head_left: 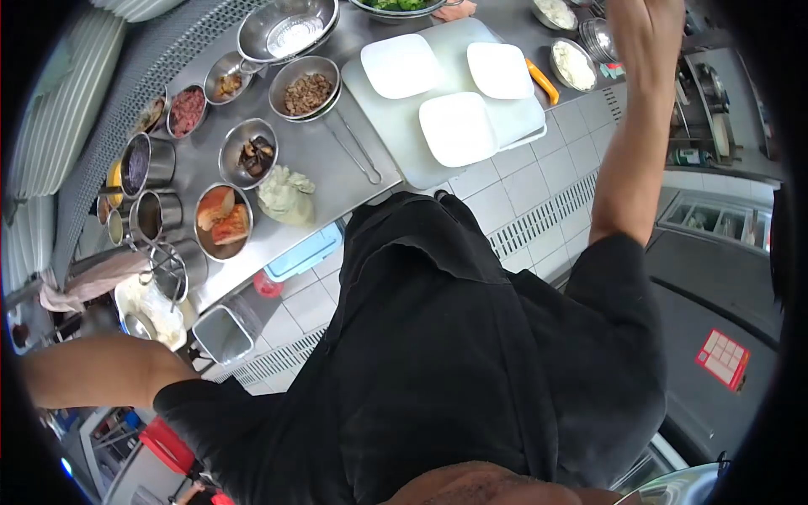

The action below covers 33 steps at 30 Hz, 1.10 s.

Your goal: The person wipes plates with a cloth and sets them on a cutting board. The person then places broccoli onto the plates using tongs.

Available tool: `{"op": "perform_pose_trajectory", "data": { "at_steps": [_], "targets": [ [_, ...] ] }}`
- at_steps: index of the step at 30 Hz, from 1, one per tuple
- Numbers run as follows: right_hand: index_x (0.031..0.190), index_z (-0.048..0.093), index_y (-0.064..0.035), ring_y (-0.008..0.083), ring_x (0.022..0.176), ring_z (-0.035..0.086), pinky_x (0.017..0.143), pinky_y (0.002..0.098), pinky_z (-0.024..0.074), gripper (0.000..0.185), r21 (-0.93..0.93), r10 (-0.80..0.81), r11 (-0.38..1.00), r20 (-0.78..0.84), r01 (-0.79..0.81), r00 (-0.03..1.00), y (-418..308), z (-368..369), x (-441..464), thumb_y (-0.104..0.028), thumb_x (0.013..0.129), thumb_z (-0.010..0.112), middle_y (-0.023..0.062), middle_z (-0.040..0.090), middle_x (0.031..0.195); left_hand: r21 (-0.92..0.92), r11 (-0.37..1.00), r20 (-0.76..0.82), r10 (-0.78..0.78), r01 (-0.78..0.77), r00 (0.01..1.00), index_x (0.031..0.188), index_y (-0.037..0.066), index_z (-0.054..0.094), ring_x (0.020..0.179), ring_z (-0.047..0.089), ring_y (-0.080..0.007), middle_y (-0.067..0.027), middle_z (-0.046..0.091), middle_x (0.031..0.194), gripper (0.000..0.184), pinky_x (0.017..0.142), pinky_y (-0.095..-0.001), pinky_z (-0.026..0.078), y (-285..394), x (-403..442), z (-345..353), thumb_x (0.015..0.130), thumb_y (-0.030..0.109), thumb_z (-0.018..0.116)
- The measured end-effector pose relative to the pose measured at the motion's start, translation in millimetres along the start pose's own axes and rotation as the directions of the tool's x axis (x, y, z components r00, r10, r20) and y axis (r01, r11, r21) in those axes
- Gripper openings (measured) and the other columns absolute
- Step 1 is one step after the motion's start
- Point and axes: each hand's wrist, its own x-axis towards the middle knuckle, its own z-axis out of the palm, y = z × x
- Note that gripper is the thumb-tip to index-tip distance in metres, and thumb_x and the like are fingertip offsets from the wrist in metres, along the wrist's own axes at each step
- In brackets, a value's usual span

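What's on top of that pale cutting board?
Three white square dishes sit on the cutting board. They cover the patches beneath them, so I can't see what's there.

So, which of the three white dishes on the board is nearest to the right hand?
The rightmost dish, beside the long orange object; the other two sit farther left.

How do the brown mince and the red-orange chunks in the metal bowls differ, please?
The brown mince is finely broken, while the red-orange chunks are large pieces. The mince is dull; the chunks are brighter. The mince lies nearer the cutting board than the chunks do. Both sit in round metal bowls.
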Motion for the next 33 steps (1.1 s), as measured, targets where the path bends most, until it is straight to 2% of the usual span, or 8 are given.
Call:
{"op": "perform_pose_trajectory", "data": {
  "at_steps": [4, 10, 15, 19, 28, 30, 32, 33],
  "targets": [
    [0.101, 0.07, 0.0035, 0.0122, 0.08, 0.061, 0.074, 0.0273, 0.047, 0.042, 0.245, 0.502, 0.82, 0.127, -0.517, 0.856, 83, 31, -141, -0.036, 0.097, 0.057, 0.0071, 0.069, 0.083, -0.095, 0.978, -0.02, -0.189, 0.186, 0.982, 0.122, -0.002, 0.065, 0.104, 0.066, -0.0247, -0.0155, 0.069, 0.116, 0.033, 0.097, -0.0389, 0.051, 77, -69, 19, 0.093, 0.013, 0.066],
    [0.129, 0.049, 0.0035, 0.023, 0.063, 0.067, 0.051, 0.031, 0.0507, 0.054, 0.005, 0.644, 0.161, 0.757, -0.987, 0.109, 189, 123, -255, -0.04, 0.099, 0.054, 0.0154, 0.066, 0.09, -0.298, 0.587, 0.32, -0.682, 0.753, 0.658, 0.127, 0.004, 0.065, 0.102, 0.065, -0.014, -0.0076, 0.07, 0.114, 0.035, 0.091, -0.0269, 0.051, 229, -163, 152, 0.092, 0.008, 0.066],
    [0.115, 0.047, 0.0068, 0.0227, 0.063, 0.067, 0.05, 0.0305, 0.0528, 0.027, 0.211, 0.58, 0.174, 0.768, -0.962, 0.273, 235, 212, -262, 0.004, 0.09, 0.039, 0.0166, 0.065, 0.085, -0.201, 0.372, 0.548, -0.724, 0.906, 0.419, 0.111, 0.004, 0.071, 0.093, 0.069, -0.0191, -0.0102, 0.074, 0.105, 0.027, 0.081, -0.0311, 0.053, 325, -294, 243, 0.087, 0.015, 0.072],
    [0.111, 0.049, 0.0111, 0.0239, 0.063, 0.068, 0.05, 0.0324, 0.0527, 0.024, 0.195, 0.481, 0.153, 0.841, -0.969, 0.246, 237, 242, -232, -0.003, 0.092, 0.046, 0.0207, 0.066, 0.086, -0.06, 0.19, 0.595, -0.781, 0.98, 0.188, 0.11, 0.002, 0.07, 0.091, 0.071, -0.0244, -0.0152, 0.073, 0.102, 0.029, 0.079, -0.0361, 0.055, 375, -360, 286, 0.086, 0.019, 0.073],
    [0.119, 0.058, 0.0058, 0.0199, 0.067, 0.068, 0.053, 0.0267, 0.049, 0.034, 0.284, 0.507, 0.257, 0.774, -0.924, 0.379, 170, 150, -235, -0.019, 0.096, 0.058, 0.016, 0.071, 0.094, 0.276, 0.472, 0.557, -0.789, 0.837, 0.261, 0.109, -0.005, 0.063, 0.098, 0.065, -0.044, -0.0271, 0.067, 0.101, 0.048, 0.087, -0.0476, 0.053, 340, -343, 414, 0.079, 0.031, 0.073],
    [0.115, 0.06, 0.004, 0.0182, 0.065, 0.068, 0.051, 0.0254, 0.0481, 0.026, 0.303, 0.447, 0.236, 0.81, -0.923, 0.38, 124, 131, -248, -0.014, 0.096, 0.056, 0.0152, 0.07, 0.095, 0.253, 0.34, 0.718, -0.693, 0.906, 0.06, 0.109, -0.004, 0.063, 0.083, 0.069, -0.037, -0.0214, 0.069, 0.092, 0.047, 0.077, -0.045, 0.056, 321, -328, 395, 0.076, 0.026, 0.077],
    [0.118, 0.06, 0.0049, 0.0183, 0.068, 0.069, 0.053, 0.0248, 0.0491, 0.029, 0.281, 0.255, 0.224, 0.907, -0.933, 0.334, 82, 115, -259, -0.016, 0.098, 0.055, 0.0138, 0.07, 0.096, -0.055, -0.43, 0.896, -0.419, 0.901, -0.145, 0.109, -0.001, 0.064, 0.071, 0.067, -0.0208, -0.0105, 0.068, 0.086, 0.041, 0.065, -0.0363, 0.055, 314, -351, 378, 0.076, 0.02, 0.078],
    [0.12, 0.059, 0.0052, 0.0181, 0.07, 0.07, 0.055, 0.0256, 0.0505, 0.033, 0.229, 0.182, 0.246, 0.943, -0.942, 0.277, 60, 111, -261, -0.02, 0.099, 0.056, 0.0132, 0.07, 0.099, -0.127, -0.453, 0.891, -0.443, 0.882, -0.099, 0.108, 0.0, 0.064, 0.071, 0.064, -0.0154, -0.0064, 0.066, 0.084, 0.038, 0.063, -0.0314, 0.053, 327, -345, 357, 0.077, 0.017, 0.079]
  ]
}}
